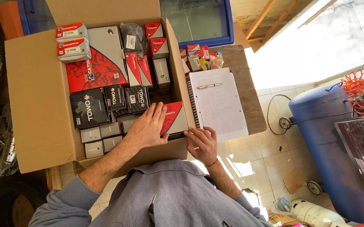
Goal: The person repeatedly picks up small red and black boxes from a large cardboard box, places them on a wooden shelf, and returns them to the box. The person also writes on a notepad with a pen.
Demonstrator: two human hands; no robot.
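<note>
A large open cardboard carton point(39, 101) holds several small boxes in red, grey and black. My left hand point(148, 126) lies flat on a red and grey box point(174, 118) at the carton's near right corner. My right hand point(203, 143) touches that box's right edge from outside the carton wall, fingers curled at the corner. Next to it lies an open spiral notebook point(217, 103) with handwriting, a pen point(209, 85) resting on its page.
The notebook sits on a wooden table point(249, 105) with small red boxes point(194, 54) and a bag of small parts point(213, 62) at its far end. A blue compressor tank point(320, 126) and orange hose point(360, 90) stand to the right on the tiled floor.
</note>
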